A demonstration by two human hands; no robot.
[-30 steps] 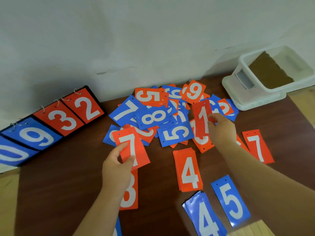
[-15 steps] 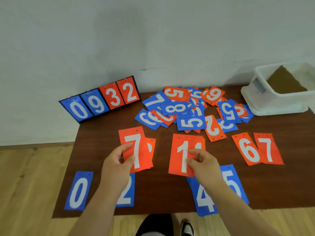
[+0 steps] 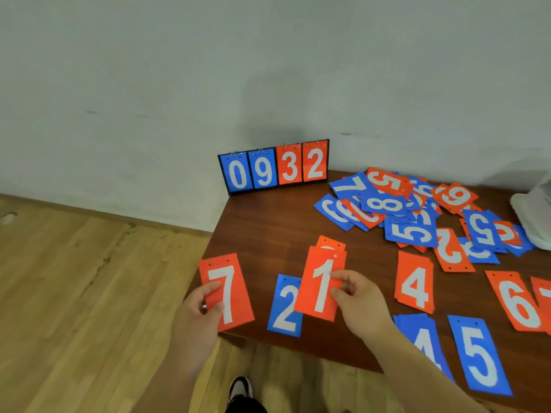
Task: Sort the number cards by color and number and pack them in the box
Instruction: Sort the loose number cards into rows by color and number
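My left hand [image 3: 198, 315] pinches a red 7 card [image 3: 229, 286] at the table's front left corner. My right hand [image 3: 357, 302] pinches a red 1 card [image 3: 316, 290] just above a blue 2 card [image 3: 283, 311] and another red card [image 3: 330, 242] lying behind it. A red 4 pile [image 3: 416, 283], a red 6 [image 3: 515, 302], blue 4 cards [image 3: 423, 332] and a blue 5 [image 3: 480, 359] lie sorted on the dark wooden table [image 3: 262, 231]. A mixed heap of red and blue cards [image 3: 408, 216] lies at the back. The white box [image 3: 533, 210] is cut off at the right edge.
A flip scoreboard [image 3: 274, 169] reading 0 9 3 2 stands against the wall at the table's back left corner. Wooden floor [image 3: 89, 293] lies left of and below the table, and my shoe [image 3: 240, 389] shows at the bottom.
The view has swung left. My right hand carried the red 1 card leftwards from the middle, over the blue 2. My left hand still holds the red 7, now at the table's left edge.
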